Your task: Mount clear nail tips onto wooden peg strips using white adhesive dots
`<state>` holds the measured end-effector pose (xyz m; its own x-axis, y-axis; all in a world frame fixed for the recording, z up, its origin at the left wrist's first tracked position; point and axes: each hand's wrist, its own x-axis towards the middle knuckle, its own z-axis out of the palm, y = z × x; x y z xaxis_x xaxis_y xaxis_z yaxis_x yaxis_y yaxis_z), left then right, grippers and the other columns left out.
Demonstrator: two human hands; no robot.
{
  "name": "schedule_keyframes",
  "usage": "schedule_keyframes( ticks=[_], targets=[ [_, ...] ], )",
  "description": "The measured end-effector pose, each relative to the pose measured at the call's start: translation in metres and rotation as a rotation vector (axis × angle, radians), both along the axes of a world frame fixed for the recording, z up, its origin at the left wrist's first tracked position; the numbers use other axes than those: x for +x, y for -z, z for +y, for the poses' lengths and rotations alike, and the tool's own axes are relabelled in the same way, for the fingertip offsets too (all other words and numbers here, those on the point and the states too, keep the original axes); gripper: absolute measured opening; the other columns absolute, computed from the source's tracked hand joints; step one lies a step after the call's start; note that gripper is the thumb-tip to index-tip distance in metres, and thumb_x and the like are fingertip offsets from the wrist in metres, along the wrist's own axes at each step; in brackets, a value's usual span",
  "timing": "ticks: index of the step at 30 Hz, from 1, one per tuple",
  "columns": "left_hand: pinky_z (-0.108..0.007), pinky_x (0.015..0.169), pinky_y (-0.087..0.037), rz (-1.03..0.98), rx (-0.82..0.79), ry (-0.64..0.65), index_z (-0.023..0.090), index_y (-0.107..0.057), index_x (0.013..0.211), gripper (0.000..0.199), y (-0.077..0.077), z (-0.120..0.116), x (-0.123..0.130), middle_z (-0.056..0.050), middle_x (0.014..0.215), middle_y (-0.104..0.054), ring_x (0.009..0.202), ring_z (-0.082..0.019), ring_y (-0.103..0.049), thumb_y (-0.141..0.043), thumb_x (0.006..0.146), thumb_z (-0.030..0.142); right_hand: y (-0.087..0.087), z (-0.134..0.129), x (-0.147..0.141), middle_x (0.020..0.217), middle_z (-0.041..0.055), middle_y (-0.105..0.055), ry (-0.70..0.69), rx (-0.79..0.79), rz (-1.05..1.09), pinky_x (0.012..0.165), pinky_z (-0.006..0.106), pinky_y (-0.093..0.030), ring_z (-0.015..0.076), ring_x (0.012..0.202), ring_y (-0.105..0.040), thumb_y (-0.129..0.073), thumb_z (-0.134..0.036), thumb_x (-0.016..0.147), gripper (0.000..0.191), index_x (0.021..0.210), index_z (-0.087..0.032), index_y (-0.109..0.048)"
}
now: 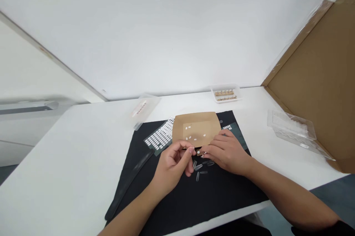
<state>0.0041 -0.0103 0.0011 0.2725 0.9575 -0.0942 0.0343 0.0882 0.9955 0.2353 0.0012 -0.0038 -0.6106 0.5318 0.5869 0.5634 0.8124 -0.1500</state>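
Note:
My left hand (pixel 176 160) is closed in a pinch, thumb and forefinger together in front of the tray's near edge; whatever is between the tips is too small to make out. My right hand (pixel 226 151) faces it, its fingers closed on a small brown block (pixel 198 152) with a whitish dot on it. The fingertips of both hands nearly meet. Just below them, several clear nail tips (pixel 198 167) lie loose on the black cloth (pixel 210 195). Directly behind the hands stands a brown paper tray (pixel 197 117) with several small white oval pieces in it.
A sheet of white oval stickers (pixel 161 136) lies left of the tray, beside a long black strip (pixel 129 184). Another sheet (pixel 239 136) is partly under my right hand. Farther back are a clear pouch (pixel 144 108), a plastic box of pin stands (pixel 226 94) and a clear case (pixel 294 127).

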Motion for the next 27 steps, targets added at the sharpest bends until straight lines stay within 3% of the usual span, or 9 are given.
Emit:
schedule_keyframes(
  ticks=[5, 8, 11, 15, 20, 27],
  targets=[
    [-0.018, 0.044, -0.047, 0.048, 0.123, -0.123, 0.016, -0.067, 0.094, 0.033, -0.002, 0.001, -0.003, 0.003, 0.051, -0.064, 0.037, -0.010, -0.057, -0.075, 0.095, 0.048, -0.005, -0.001, 0.001, 0.082, 0.0000, -0.077, 0.078, -0.016, 0.093, 0.083, 0.035, -0.037, 0.0144, 0.075, -0.065, -0.056, -0.025, 0.111, 0.016, 0.105, -0.020, -0.070],
    [-0.019, 0.042, -0.048, 0.043, 0.197, -0.170, 0.015, -0.068, 0.090, 0.025, 0.000, 0.000, -0.005, -0.003, 0.076, -0.077, 0.038, -0.008, -0.059, -0.079, 0.091, 0.038, -0.007, -0.002, 0.003, 0.085, 0.0004, -0.078, 0.155, -0.011, 0.243, 0.084, 0.035, -0.038, 0.0140, 0.073, -0.065, -0.056, -0.020, 0.110, 0.012, 0.107, -0.020, -0.068],
    [-0.019, 0.040, -0.050, 0.047, 0.267, -0.177, 0.016, -0.069, 0.091, 0.018, 0.007, 0.001, -0.006, -0.007, 0.094, -0.079, 0.042, -0.007, -0.062, -0.077, 0.091, 0.032, -0.008, -0.001, 0.007, 0.086, 0.0006, -0.078, 0.237, -0.016, 0.327, 0.083, 0.035, -0.040, 0.0146, 0.071, -0.066, -0.057, -0.019, 0.109, 0.011, 0.108, -0.021, -0.068],
    [-0.018, 0.041, -0.050, 0.183, 0.541, -0.170, 0.017, -0.073, 0.090, 0.006, 0.013, 0.005, -0.009, -0.003, 0.088, -0.078, 0.043, -0.006, -0.060, -0.072, 0.093, 0.022, -0.008, 0.002, 0.011, 0.080, -0.0010, -0.076, 0.327, -0.023, 0.358, 0.082, 0.037, -0.041, 0.0140, 0.063, -0.063, -0.057, -0.019, 0.109, 0.011, 0.107, -0.022, -0.067],
    [-0.017, 0.052, -0.054, 0.436, 0.925, -0.203, 0.018, -0.077, 0.092, 0.007, 0.006, 0.012, -0.011, -0.003, 0.084, -0.079, 0.061, -0.010, -0.069, -0.073, 0.092, 0.013, -0.007, 0.003, 0.011, 0.078, -0.0018, -0.075, 0.346, -0.029, 0.379, 0.081, 0.038, -0.042, 0.0147, 0.062, -0.063, -0.056, -0.021, 0.109, 0.012, 0.107, -0.023, -0.067],
    [-0.016, 0.058, -0.061, 0.486, 1.040, -0.160, 0.018, -0.078, 0.093, 0.008, 0.004, 0.017, -0.013, -0.006, 0.093, -0.082, 0.078, -0.014, -0.078, -0.075, 0.093, 0.011, -0.005, 0.003, 0.011, 0.079, -0.0008, -0.076, 0.348, -0.033, 0.365, 0.081, 0.038, -0.043, 0.0144, 0.063, -0.064, -0.055, -0.022, 0.110, 0.013, 0.106, -0.022, -0.067]
  ],
)
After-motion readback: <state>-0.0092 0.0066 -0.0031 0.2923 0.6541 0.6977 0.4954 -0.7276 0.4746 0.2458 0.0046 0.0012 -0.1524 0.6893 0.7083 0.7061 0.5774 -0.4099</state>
